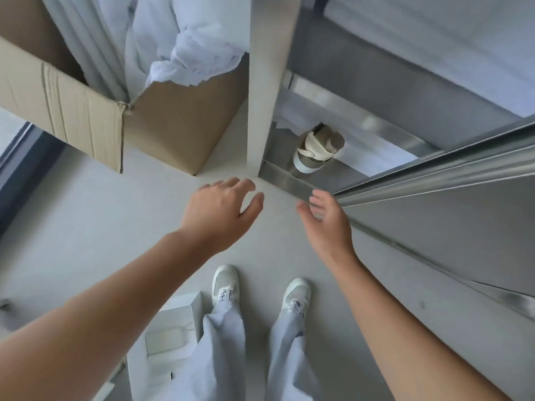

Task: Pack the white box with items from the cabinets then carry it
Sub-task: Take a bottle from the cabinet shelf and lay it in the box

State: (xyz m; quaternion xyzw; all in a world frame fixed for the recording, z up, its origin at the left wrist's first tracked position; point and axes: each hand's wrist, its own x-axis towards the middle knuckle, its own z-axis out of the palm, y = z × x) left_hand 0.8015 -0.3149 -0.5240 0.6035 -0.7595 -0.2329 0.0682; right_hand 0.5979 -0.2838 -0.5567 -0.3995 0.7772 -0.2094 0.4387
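We record a pale floor [86,227] filling most of the frame from the left edge to the bottom centre. A steel cabinet [434,227] takes up the right side, and its sliding door runs from the lower right up towards the centre, with the opening beyond it at upper right. A pale upright post [266,96] stands at top centre, between the cabinet opening and a cardboard box [72,111] in the upper left. The cardboard box sits on the floor with one flap hanging outward, and white cloth [188,53] is heaped inside it. Two bare forearms reach in from the bottom corners towards the centre. The left hand [220,206] hangs over the floor just before the foot of the post, fingers spread and relaxed, holding nothing. The right hand [327,224] is beside the near edge of the cabinet door, fingers loosely extended and holding nothing; we cannot tell whether it touches the door. The white box [170,322] lies on the floor at lower left of centre, just beside the left leg, whose trouser partly covers it; its contents cannot be made out. Two pale shoes [225,282] stand at bottom centre. A small brown and cream roll [317,151] rests inside the cabinet's lower corner, just right of the post.
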